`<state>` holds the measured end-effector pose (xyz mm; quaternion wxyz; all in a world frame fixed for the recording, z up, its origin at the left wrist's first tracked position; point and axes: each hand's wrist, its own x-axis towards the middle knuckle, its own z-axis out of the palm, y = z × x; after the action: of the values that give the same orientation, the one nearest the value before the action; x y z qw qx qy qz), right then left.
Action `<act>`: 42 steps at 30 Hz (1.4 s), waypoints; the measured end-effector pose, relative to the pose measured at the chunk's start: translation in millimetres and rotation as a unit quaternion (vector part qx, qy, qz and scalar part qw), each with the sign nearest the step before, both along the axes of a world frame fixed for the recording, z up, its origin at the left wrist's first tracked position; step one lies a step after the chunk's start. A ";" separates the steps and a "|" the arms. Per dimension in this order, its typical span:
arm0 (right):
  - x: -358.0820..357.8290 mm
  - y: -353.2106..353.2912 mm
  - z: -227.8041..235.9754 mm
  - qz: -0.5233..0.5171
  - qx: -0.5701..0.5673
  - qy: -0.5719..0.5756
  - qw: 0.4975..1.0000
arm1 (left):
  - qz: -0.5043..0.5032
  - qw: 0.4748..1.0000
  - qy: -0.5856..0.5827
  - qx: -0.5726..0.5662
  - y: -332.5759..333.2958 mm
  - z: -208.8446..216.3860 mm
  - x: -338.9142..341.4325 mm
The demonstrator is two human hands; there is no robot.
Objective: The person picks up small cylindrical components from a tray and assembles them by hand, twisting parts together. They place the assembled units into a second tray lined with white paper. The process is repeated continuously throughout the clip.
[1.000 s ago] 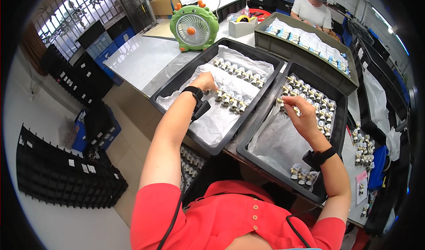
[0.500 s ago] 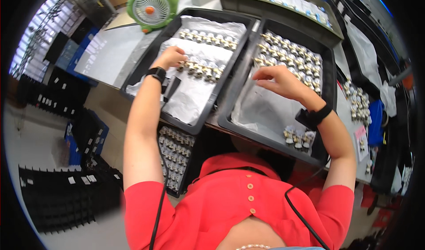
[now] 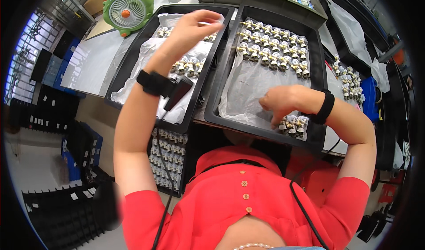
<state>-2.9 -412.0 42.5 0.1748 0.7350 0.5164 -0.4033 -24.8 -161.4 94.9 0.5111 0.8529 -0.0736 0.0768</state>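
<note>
My left hand hovers over the far part of the left black tray, fingers stretched out and apart, holding nothing I can see. Below and behind it stand rows of small white-and-gold figurines on white paper. My right hand is over the near part of the right black tray. Its thumb and fingers are apart and point down beside a small group of figurines in the near right corner. Several rows of similar figurines fill the far part of that tray.
A green fan stands at the far left. Beyond the trays is a larger olive bin of blue-and-white pieces. More figurines stand at the right beside a blue container. Another filled tray sits lower, below the left tray.
My left hand has lifted off the figurine row and moved farther and to the right. My right hand has come nearer, down to the corner figurines. The view has shifted slightly.
</note>
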 end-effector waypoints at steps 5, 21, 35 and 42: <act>-4.2 -23.7 -17.4 -0.032 0.018 0.011 0.999 | -0.169 0.969 0.059 -0.171 -78.2 -6.7 -20.2; 37.0 17.9 38.1 -0.265 0.705 0.048 0.656 | -0.076 0.892 0.105 -0.434 -67.9 -35.3 -13.8; 32.4 15.3 9.8 -0.185 0.743 -0.005 0.643 | -0.047 0.922 0.014 -0.384 -80.0 -42.2 -13.2; 32.9 14.5 11.4 -0.179 0.762 -0.021 0.621 | -0.093 0.888 0.059 -0.447 -78.7 -33.2 -18.8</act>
<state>30.0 -397.5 53.9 -0.5132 0.6910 0.4929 0.1273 -43.6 -240.1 61.6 0.8462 0.5268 -0.0797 0.0031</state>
